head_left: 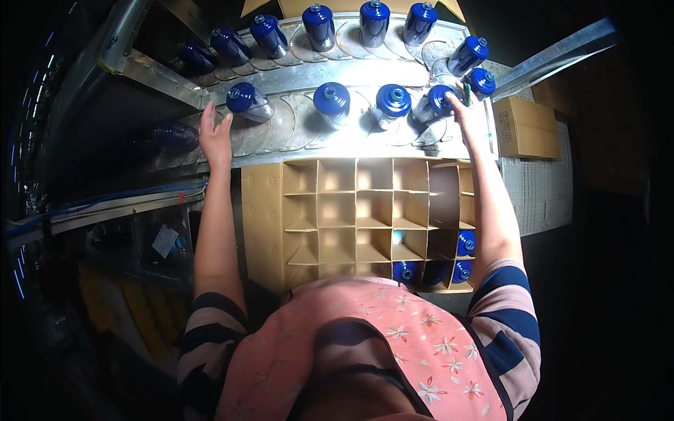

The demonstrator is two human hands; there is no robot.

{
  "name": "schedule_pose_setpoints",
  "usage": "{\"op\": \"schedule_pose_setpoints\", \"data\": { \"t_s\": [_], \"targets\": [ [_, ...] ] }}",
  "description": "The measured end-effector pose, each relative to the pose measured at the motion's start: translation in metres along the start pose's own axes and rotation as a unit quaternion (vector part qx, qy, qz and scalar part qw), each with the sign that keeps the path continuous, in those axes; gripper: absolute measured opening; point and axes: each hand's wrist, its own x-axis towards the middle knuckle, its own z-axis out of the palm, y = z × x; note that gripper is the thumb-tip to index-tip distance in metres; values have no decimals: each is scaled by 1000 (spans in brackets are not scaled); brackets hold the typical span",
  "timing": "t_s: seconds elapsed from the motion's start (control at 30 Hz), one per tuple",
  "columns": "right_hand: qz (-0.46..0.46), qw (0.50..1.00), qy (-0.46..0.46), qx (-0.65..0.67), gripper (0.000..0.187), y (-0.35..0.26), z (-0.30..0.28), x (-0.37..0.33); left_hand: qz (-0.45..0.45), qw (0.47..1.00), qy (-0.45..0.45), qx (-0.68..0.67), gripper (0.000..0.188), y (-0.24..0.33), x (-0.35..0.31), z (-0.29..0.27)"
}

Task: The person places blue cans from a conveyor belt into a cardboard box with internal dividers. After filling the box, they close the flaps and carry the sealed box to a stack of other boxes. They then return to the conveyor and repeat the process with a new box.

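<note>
One upright blue bottle (246, 100) stands on the conveyor (284, 130) just right of the left hand (215, 137), its fingers spread and empty; the right hand (472, 116) overlaps a second bottle (432, 105), grip unclear.

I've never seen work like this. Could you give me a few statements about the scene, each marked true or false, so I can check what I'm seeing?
1. The right grip is at a blue bottle on the conveyor. True; whether it has closed on it, I cannot tell.
2. The left grip holds a bottle. False: the left grip is open, beside a bottle.
3. A carton is to the right of the conveyor. True.
4. The bottles in the box are along its left side. False: the box has bottles toward its right side.
5. The apron is plain green. False: it is pink with flowers.
</note>
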Motion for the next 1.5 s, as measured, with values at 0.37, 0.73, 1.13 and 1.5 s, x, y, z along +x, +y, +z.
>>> {"op": "schedule_pose_setpoints", "data": {
  "t_s": [0.37, 0.73, 1.13, 1.5],
  "targets": [
    [203, 967, 134, -78, 20, 92, -171, -215, 41, 978, -90, 183, 32, -3, 29, 77],
    [274, 943, 120, -147, 19, 121, -174, -235, 88, 957, -161, 224, 45, 39, 19, 176],
    [325, 927, 55, -181, 26, 107, -136, -265, 231, 722, -649, 56, 42, 124, -233, 309],
    [197, 895, 68, -393, 41, 87, -128, -276, 340, 663, -659, 105, 29, 97, -310, 362]
  ]
}}
